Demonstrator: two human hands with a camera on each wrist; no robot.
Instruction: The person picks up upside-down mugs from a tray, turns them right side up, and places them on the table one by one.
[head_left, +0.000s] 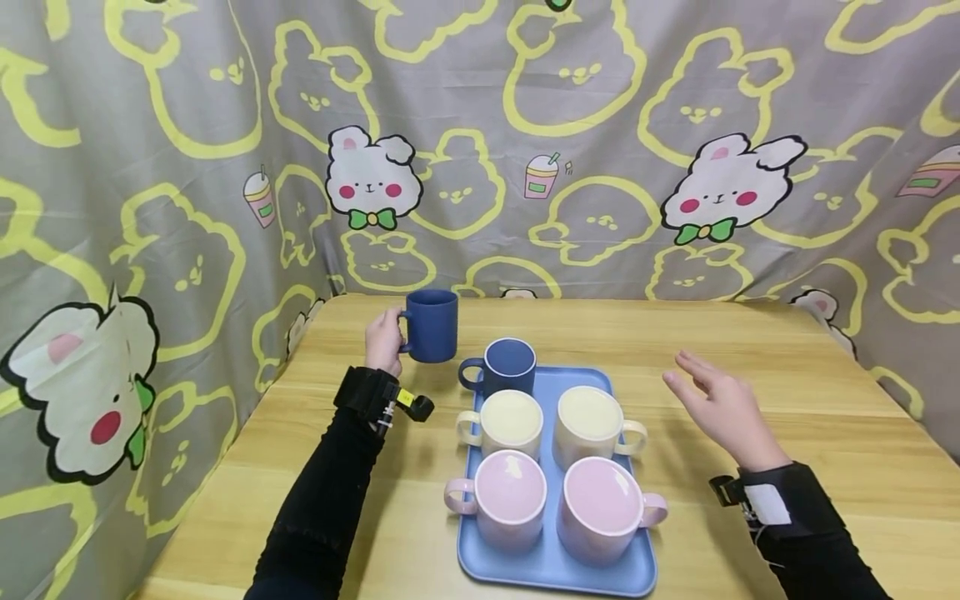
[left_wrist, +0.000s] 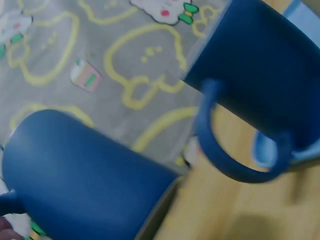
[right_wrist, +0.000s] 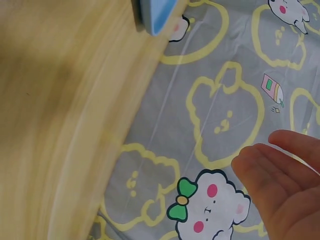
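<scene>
My left hand (head_left: 385,341) grips a dark blue mug (head_left: 432,327) by its handle, left of the tray's far end. In the left wrist view that mug (left_wrist: 85,175) fills the lower left, with only a bit of the fingers showing. A second blue mug (head_left: 510,367) stands at the tray's far left, its handle pointing left. My right hand (head_left: 723,408) hovers right of the tray with fingers extended, touching nothing. In the right wrist view the hand (right_wrist: 285,185) holds nothing.
On the blue tray (head_left: 555,577) stand two cream mugs, a left one (head_left: 512,419) and a right one (head_left: 588,422). Nearer are two pink mugs, left (head_left: 510,500) and right (head_left: 600,508). A patterned curtain (head_left: 480,100) hangs behind the wooden table (head_left: 750,333).
</scene>
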